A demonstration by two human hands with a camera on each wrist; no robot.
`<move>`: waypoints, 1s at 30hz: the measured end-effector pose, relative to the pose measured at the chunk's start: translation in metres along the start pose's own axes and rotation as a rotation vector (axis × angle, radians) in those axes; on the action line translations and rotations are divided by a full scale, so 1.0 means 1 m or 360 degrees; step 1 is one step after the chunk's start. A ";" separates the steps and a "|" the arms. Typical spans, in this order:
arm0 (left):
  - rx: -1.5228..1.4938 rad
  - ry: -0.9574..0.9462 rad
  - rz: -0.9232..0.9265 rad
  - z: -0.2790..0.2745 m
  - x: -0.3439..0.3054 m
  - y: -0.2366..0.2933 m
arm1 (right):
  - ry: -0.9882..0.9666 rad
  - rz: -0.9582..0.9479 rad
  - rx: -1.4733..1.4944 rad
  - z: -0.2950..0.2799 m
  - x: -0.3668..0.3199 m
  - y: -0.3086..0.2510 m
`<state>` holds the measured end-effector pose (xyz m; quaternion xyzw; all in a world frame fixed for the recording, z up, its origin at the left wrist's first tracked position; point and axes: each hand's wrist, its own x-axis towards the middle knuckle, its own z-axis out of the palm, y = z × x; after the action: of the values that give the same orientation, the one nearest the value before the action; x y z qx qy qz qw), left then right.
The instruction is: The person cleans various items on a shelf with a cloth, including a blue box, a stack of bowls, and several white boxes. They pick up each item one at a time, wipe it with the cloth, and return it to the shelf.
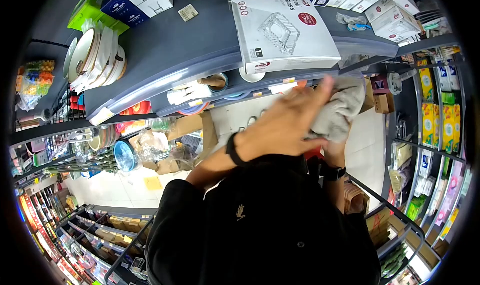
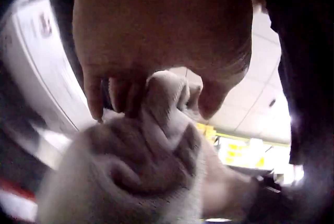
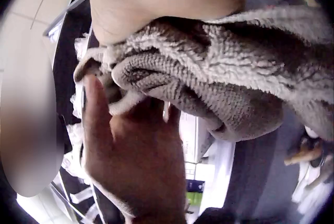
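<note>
A grey terry cloth (image 1: 342, 107) is bunched up between the two hands, in front of the person's body near the shelf edge. The left hand (image 1: 280, 119), blurred in the head view, reaches across from the left, a black band at its wrist. In the left wrist view its thumb and fingers pinch a raised fold of the cloth (image 2: 156, 151). The right hand (image 1: 335, 150), below a dark watch, grips the cloth from underneath, and most of its fingers are hidden by it. Loose folds hang past the right hand in the right wrist view.
A white glassware box (image 1: 285, 35) lies on the dark shelf (image 1: 195, 40) just ahead. Stacked plates (image 1: 95, 60) stand at the left, more boxes (image 1: 395, 22) at the right. Below are bowls, a blue basin (image 1: 125, 155) and an opened carton (image 1: 207, 132) on the tiled floor.
</note>
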<state>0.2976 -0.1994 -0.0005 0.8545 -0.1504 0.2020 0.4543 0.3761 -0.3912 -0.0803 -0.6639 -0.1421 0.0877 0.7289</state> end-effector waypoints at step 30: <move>0.0758 0.0668 0.0183 -0.085 -0.008 -0.096 | 0.0089 -0.1181 -0.1164 0.153 0.033 -0.046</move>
<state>0.3152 -0.0757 -0.0304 0.8666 -0.0500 0.4286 0.2507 0.3549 -0.2417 -0.0197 -0.7822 -0.3697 -0.2498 0.4348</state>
